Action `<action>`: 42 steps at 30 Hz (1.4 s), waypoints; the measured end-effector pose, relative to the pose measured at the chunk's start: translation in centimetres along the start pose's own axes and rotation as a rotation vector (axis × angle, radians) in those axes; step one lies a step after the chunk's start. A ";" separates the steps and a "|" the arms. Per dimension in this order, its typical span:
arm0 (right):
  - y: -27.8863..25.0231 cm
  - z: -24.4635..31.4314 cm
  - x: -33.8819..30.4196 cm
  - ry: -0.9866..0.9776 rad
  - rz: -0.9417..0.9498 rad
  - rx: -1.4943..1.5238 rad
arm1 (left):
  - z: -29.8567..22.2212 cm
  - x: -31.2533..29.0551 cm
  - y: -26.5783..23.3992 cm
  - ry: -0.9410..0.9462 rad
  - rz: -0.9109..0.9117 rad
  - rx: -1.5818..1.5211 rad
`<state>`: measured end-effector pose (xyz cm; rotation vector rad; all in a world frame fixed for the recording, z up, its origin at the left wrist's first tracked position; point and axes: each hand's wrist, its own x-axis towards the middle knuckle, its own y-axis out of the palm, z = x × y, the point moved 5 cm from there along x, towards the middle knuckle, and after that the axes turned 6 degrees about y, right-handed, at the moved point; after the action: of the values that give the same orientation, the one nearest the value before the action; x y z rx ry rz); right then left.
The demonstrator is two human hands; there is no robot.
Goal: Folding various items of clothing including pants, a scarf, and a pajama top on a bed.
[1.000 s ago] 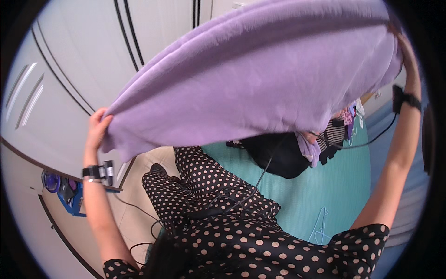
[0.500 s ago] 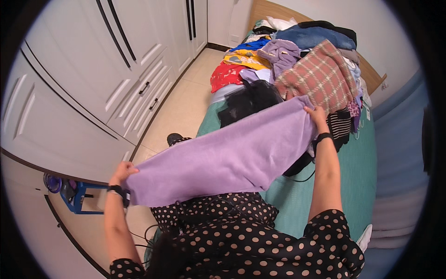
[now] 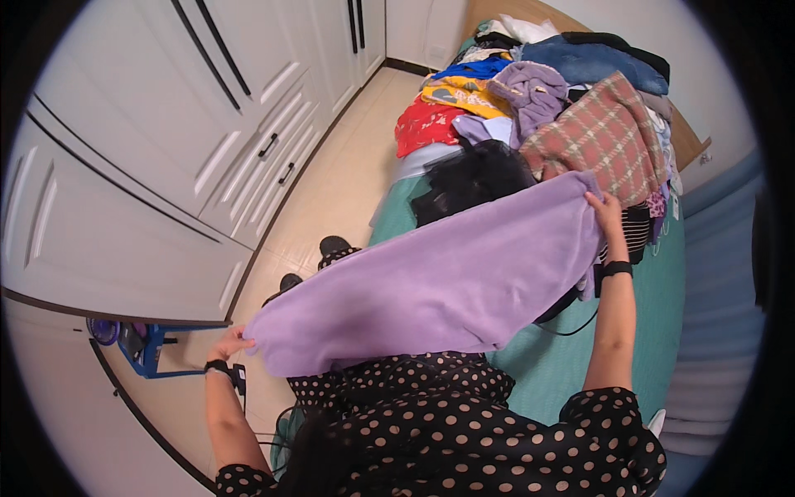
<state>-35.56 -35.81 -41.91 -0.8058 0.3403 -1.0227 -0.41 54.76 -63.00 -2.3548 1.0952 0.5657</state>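
Purple cloth (image 3: 439, 282) stretched across frame centre, above teal bed (image 3: 654, 331). Left hand (image 3: 230, 343) grips its lower-left corner; right hand (image 3: 604, 214) grips its upper-right corner. Clothes pile (image 3: 538, 99) upper right.

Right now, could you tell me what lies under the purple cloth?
The purple cloth, held by the left hand and right hand, partly covers a black garment and teal bed; anything else beneath is hidden.

Black garment (image 3: 472, 178) half behind purple cloth (image 3: 431, 282), cable (image 3: 571, 330) source hidden
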 end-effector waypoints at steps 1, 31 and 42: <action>-0.3 0.2 0.8 -0.029 -0.008 0.006 | 0.7 -0.9 -0.6 0.075 0.075 0.032; 24.2 22.9 -34.2 -0.814 1.173 -0.315 | 2.1 -0.3 3.4 -0.179 -0.265 -0.549; 22.3 19.2 -32.2 -0.704 1.183 -0.268 | -4.2 -2.5 0.9 -0.135 -0.321 -0.543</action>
<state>-26.28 6.29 -48.82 -0.9422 0.2703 0.4282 -1.91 53.30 -58.44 -2.8182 0.5241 0.9773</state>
